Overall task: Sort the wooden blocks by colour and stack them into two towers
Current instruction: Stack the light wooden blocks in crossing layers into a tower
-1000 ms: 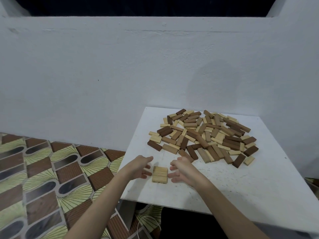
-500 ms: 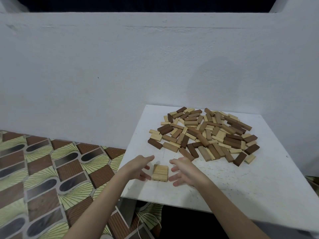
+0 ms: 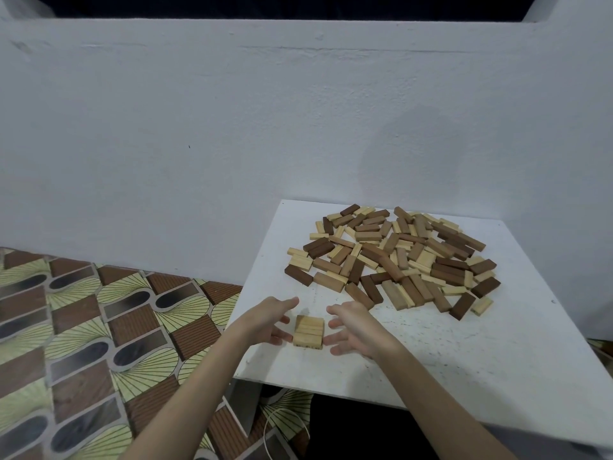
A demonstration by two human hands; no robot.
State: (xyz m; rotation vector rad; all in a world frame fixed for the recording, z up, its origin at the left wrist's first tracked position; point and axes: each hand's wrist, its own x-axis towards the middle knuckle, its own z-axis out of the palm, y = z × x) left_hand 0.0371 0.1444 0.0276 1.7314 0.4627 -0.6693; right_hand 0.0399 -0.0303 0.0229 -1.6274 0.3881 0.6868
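Note:
A small stack of light wooden blocks [image 3: 308, 331] lies near the front left of the white table [image 3: 464, 353]. My left hand [image 3: 270, 318] is just left of it with straight fingers, their tips at the stack's left side. My right hand [image 3: 353, 325] sits to the right, fingers spread and straight, tips close to the stack's right side. Neither hand holds a block. Farther back, a loose heap of light and dark brown blocks [image 3: 394, 257] covers the table's middle and rear.
A white wall [image 3: 265, 127] rises right behind the table. To the left, below table level, is a patterned brown and green floor [image 3: 83, 343]. A thin pale cord [image 3: 285, 426] loops under the table's front edge.
Both hands stay on either side of the small light stack, their fingers shifting only slightly. The view has tilted up a little.

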